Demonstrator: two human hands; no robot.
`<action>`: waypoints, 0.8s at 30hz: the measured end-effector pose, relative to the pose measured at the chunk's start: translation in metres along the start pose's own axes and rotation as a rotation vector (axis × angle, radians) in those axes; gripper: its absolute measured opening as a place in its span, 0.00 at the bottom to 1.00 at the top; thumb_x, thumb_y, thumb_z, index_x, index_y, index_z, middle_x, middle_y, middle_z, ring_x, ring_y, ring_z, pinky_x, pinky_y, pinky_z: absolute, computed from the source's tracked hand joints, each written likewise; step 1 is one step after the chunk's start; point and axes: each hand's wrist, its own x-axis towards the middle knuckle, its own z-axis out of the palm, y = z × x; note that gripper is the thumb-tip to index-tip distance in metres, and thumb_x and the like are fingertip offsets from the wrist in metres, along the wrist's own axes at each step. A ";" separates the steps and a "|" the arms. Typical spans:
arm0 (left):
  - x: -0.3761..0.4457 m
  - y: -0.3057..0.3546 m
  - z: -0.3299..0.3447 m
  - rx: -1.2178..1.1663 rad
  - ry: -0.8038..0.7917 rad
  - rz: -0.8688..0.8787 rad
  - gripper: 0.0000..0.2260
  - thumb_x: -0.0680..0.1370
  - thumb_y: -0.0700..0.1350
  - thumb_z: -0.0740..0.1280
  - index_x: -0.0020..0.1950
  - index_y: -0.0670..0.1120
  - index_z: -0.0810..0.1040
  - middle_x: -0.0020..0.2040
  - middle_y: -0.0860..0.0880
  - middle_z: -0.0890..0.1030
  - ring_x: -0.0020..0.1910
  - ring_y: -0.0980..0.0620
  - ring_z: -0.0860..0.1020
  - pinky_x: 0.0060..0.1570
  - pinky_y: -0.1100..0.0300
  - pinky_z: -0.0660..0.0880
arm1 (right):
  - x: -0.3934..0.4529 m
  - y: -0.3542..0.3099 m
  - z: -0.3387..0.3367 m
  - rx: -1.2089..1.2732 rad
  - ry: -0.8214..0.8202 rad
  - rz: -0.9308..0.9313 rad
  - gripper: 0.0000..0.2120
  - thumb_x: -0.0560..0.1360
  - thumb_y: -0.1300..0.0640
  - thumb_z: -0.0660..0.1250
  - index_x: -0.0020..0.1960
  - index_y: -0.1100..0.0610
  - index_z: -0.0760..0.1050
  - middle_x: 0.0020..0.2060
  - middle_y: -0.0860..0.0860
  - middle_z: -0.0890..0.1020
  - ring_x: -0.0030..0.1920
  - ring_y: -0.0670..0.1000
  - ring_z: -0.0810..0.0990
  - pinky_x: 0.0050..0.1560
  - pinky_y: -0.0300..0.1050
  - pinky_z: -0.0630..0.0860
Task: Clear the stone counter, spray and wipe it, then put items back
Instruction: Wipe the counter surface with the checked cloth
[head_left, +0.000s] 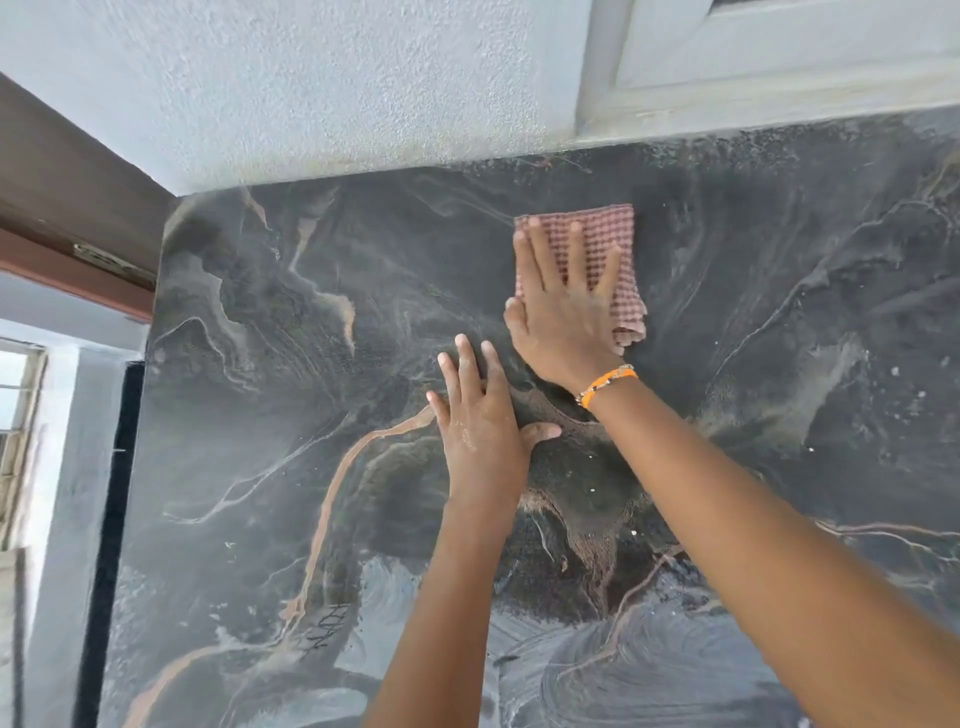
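Veined dark stone counter (249, 364) under flat open left hand (480, 421); right hand (563, 306) flat, open on waffle-weave cloth (608, 234).

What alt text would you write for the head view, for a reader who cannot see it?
The right hand presses a pink checked cloth flat on a dark veined stone counter near the white wall. The left hand rests flat on the stone beside it.
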 end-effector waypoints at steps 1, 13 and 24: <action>0.001 0.000 0.000 -0.003 -0.002 -0.006 0.46 0.70 0.59 0.68 0.77 0.44 0.44 0.77 0.44 0.39 0.76 0.43 0.39 0.72 0.41 0.47 | 0.015 -0.015 0.001 -0.016 -0.012 -0.077 0.31 0.78 0.46 0.49 0.77 0.54 0.45 0.78 0.49 0.48 0.77 0.60 0.45 0.70 0.72 0.40; -0.001 0.018 -0.002 -0.025 -0.017 0.030 0.46 0.71 0.56 0.69 0.77 0.45 0.43 0.77 0.48 0.39 0.76 0.47 0.37 0.73 0.47 0.43 | 0.086 -0.007 -0.008 0.040 0.028 -0.037 0.30 0.77 0.48 0.52 0.77 0.54 0.49 0.77 0.49 0.53 0.77 0.55 0.49 0.74 0.64 0.43; -0.008 0.051 0.019 0.030 -0.118 0.163 0.54 0.65 0.63 0.69 0.76 0.47 0.36 0.76 0.48 0.34 0.75 0.47 0.33 0.73 0.46 0.40 | 0.062 0.165 -0.032 0.052 0.126 0.256 0.30 0.76 0.52 0.54 0.77 0.55 0.52 0.77 0.50 0.54 0.77 0.56 0.52 0.74 0.64 0.45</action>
